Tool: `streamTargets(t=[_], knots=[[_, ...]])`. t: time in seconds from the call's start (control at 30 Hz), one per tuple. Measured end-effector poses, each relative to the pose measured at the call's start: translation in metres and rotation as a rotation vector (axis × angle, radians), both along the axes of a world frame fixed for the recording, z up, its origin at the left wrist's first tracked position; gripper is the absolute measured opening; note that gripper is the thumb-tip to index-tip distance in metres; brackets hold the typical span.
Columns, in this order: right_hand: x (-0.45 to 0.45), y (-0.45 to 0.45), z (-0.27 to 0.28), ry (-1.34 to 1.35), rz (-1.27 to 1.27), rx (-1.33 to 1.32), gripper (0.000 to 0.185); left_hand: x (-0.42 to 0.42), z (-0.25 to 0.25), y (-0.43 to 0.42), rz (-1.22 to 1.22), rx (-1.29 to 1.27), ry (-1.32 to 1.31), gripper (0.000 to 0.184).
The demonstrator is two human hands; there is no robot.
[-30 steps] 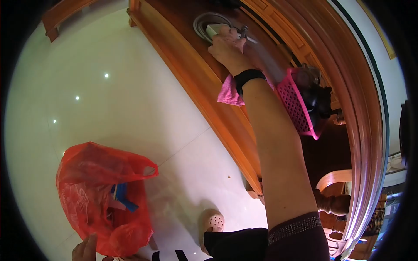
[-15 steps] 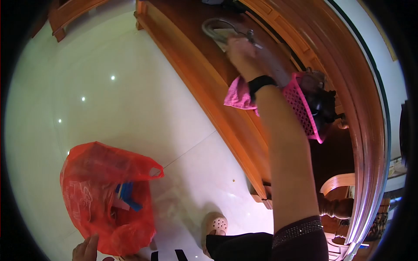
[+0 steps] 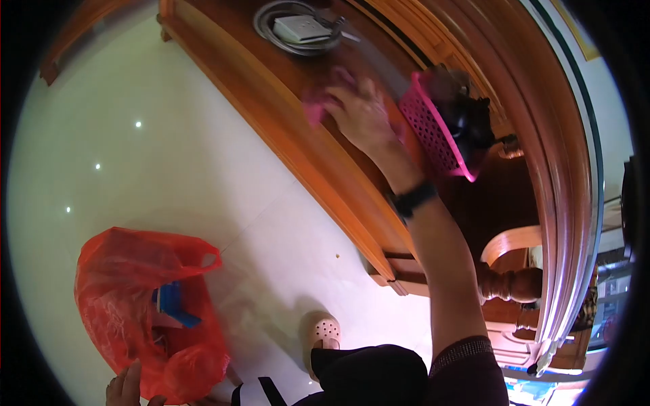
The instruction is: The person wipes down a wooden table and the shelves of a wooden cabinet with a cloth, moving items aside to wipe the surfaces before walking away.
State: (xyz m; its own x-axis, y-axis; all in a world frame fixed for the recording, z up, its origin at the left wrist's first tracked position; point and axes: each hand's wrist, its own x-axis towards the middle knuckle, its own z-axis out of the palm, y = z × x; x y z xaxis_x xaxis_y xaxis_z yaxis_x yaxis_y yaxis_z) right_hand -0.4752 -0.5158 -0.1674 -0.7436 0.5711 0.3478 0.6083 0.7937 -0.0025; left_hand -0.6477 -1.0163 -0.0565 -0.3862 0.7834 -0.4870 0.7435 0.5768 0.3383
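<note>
On the dark wooden bench, my right hand (image 3: 362,115) has its fingers bent over a pink cloth (image 3: 315,108); both are smeared by motion. Beyond it lies a coiled grey hose (image 3: 261,24) with a white flat box (image 3: 301,28) inside the loop. A pink perforated basket (image 3: 433,132) with dark items in it stands to the right of that hand. Low at the left, my left hand (image 3: 125,387) shows only its fingers and thumb tip, spread apart beside a red plastic bag (image 3: 112,291). A blue object (image 3: 175,304) shows in the bag's opening.
The bench's front ledge (image 3: 271,145) runs diagonally beside the pale tiled floor (image 3: 189,169). A pink clog (image 3: 326,331) is on my foot below. To the right are a turned wooden post (image 3: 514,284) and the curved wooden rail (image 3: 569,176).
My right hand has come back from the coiled hose to the pink cloth, and the cloth has moved with it. The hose now lies free. My left hand stays by the bag.
</note>
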Motion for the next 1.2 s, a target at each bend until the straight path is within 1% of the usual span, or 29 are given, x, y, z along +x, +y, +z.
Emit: streamTargets(t=[0.13,0.2,0.23,0.27,0.3,0.33,0.4,0.43,0.47,0.53,0.57,0.63,0.67,0.73,0.77,0.83,0.87,0.93,0.97,1.0,1.03,1.07,1.13,1.17,1.2], knots=[[-0.047,0.012,0.014,-0.015,-0.107,-0.097,0.032,0.000,-0.003,0.008,-0.023,-0.018,-0.037,0.042],[-0.049,0.018,0.014,-0.104,-0.183,-0.222,0.033,0.001,-0.004,0.007,-0.039,-0.024,-0.015,0.044],[-0.037,0.009,0.013,-0.106,-0.198,-0.182,0.031,0.001,-0.005,0.007,-0.043,-0.040,-0.023,0.044],[-0.019,-0.001,0.012,-0.110,-0.201,-0.199,0.031,-0.001,-0.006,0.007,-0.039,0.008,-0.131,0.045],[0.005,-0.012,0.011,-0.063,-0.141,-0.177,0.027,-0.005,-0.006,0.007,-0.037,0.059,-0.232,0.046],[0.030,-0.021,0.012,-0.013,-0.082,-0.146,0.024,-0.012,-0.006,0.007,-0.044,0.053,-0.227,0.046],[0.091,-0.039,0.005,0.029,-0.044,-0.088,0.025,-0.030,-0.013,0.003,-0.178,-0.056,-0.351,0.048],[0.120,-0.055,0.011,-0.154,-0.049,0.017,0.024,-0.040,-0.036,-0.011,-0.304,0.042,-0.146,0.053],[0.143,-0.074,0.016,-0.336,-0.052,0.124,0.024,-0.052,-0.051,-0.014,-0.311,0.046,-0.142,0.053],[0.173,-0.113,0.023,0.009,-0.342,-0.148,0.026,-0.072,-0.073,-0.012,-0.309,-0.018,-0.170,0.041],[0.182,-0.128,0.025,0.008,-0.338,-0.138,0.026,-0.081,-0.082,-0.009,-0.306,-0.007,-0.172,0.041],[0.192,-0.149,0.024,-0.102,-0.665,-0.104,0.020,-0.098,-0.091,0.004,-0.384,-0.141,-0.246,0.045],[0.193,-0.151,0.025,-0.104,-0.655,-0.100,0.020,-0.104,-0.091,0.012,-0.374,-0.136,-0.249,0.045],[0.188,-0.151,0.022,-0.059,-0.593,-0.122,0.031,-0.114,-0.090,0.023,-0.217,-0.184,-0.324,0.051],[0.183,-0.150,0.019,-0.055,-0.583,-0.119,0.031,-0.114,-0.092,0.020,-0.207,-0.180,-0.322,0.051],[0.175,-0.151,0.011,-0.013,-0.374,0.060,0.031,-0.109,-0.101,0.018,-0.419,-0.062,0.145,0.061],[0.171,-0.148,0.011,-0.014,-0.370,0.060,0.031,-0.105,-0.109,0.017,-0.416,-0.062,0.144,0.061],[0.156,-0.123,0.018,0.007,-0.120,0.096,0.036,-0.098,-0.126,0.016,-0.986,0.074,0.206,0.062],[0.154,-0.108,0.025,0.041,-0.157,-0.030,0.046,-0.092,-0.127,0.017,-0.985,0.085,0.216,0.062],[0.146,-0.096,0.032,0.042,-0.159,-0.020,0.046,-0.081,-0.126,0.017,-0.941,0.034,0.145,0.057],[0.136,-0.087,0.043,0.054,-0.290,0.016,0.052,-0.072,-0.129,0.016,-0.899,-0.016,0.068,0.053],[0.129,-0.077,0.053,0.061,-0.429,0.049,0.058,-0.069,-0.144,0.012,-0.912,-0.007,0.063,0.053],[0.122,-0.054,0.072,-0.116,-0.680,-0.048,0.065,-0.063,-0.180,-0.002,-0.822,0.175,0.312,0.046],[0.134,-0.031,0.064,-0.125,-0.695,-0.046,0.065,-0.060,-0.185,-0.004,-0.836,0.181,0.302,0.046],[0.155,-0.002,0.048,-0.372,-0.713,0.037,0.064,-0.059,-0.188,-0.004,-0.775,0.182,0.302,0.046]])
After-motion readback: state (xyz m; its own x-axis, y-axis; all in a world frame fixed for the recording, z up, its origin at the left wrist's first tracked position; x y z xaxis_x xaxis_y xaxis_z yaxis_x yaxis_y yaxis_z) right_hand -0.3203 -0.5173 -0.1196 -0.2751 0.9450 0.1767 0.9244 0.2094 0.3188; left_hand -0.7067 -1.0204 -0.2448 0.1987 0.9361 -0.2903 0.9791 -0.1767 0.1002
